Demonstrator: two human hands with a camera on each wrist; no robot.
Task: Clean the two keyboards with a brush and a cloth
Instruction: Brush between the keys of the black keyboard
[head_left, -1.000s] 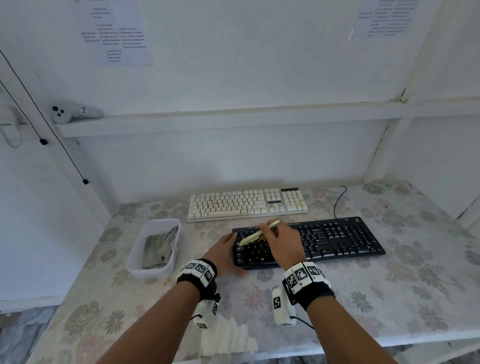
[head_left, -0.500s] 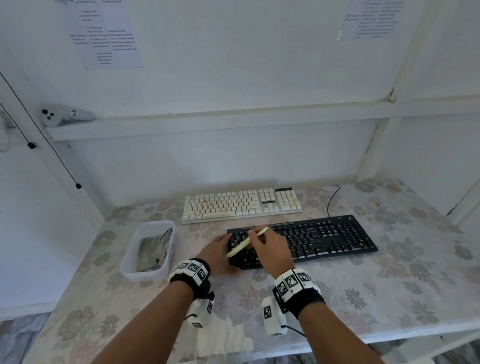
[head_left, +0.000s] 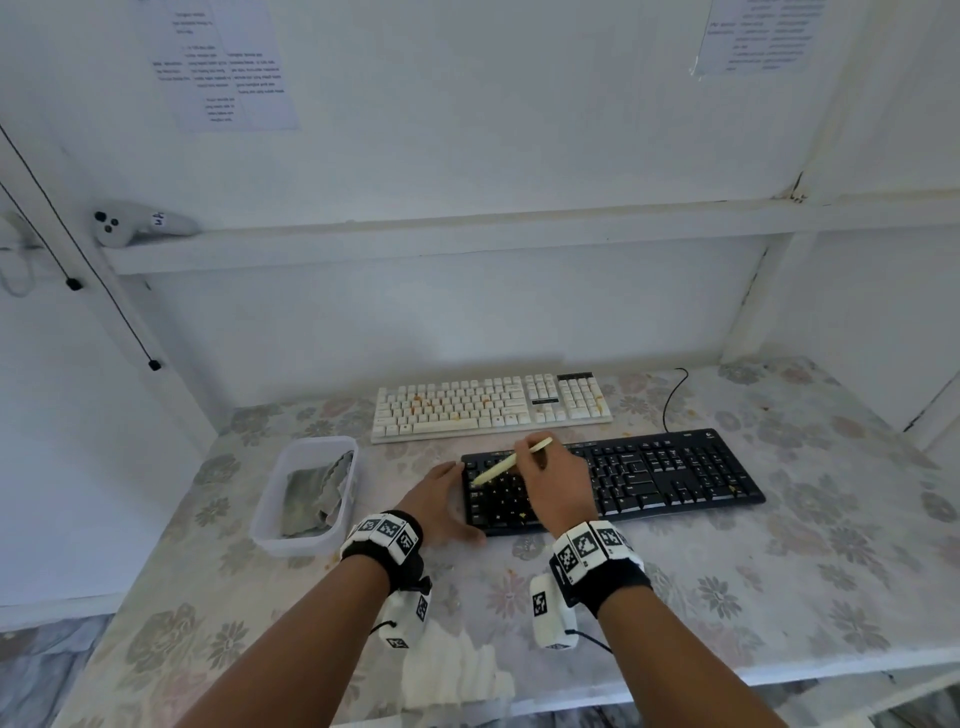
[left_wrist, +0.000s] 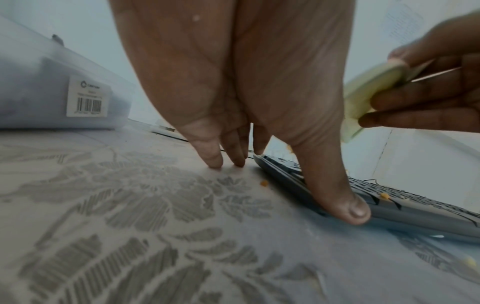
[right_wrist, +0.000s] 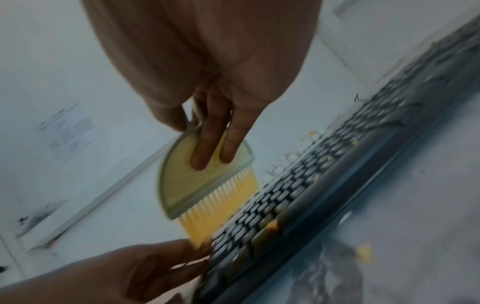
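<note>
A black keyboard (head_left: 675, 475) lies in front of me with yellow crumbs on its left keys. Behind it rests a white keyboard (head_left: 488, 405) with orange stains. My right hand (head_left: 553, 486) grips a pale yellow brush (head_left: 511, 460) and holds it slanted over the black keyboard's left end; in the right wrist view the brush (right_wrist: 205, 185) has yellow bristles just above the keys (right_wrist: 298, 195). My left hand (head_left: 441, 501) lies flat on the table with straight fingers, its thumb (left_wrist: 337, 195) pressing the keyboard's front left edge (left_wrist: 415, 218). A grey-green cloth (head_left: 311, 499) lies in a tub.
A clear plastic tub (head_left: 306, 540) stands left of the keyboards, near my left hand. The floral table cover (head_left: 779, 587) carries a few loose crumbs (left_wrist: 264, 183). A white controller (head_left: 135, 226) rests on the shelf above. The black keyboard's cable (head_left: 672, 397) runs to the back wall.
My right hand has carried the brush back and forth over the left end of the black keyboard. The left hand stays at the keyboard's left edge.
</note>
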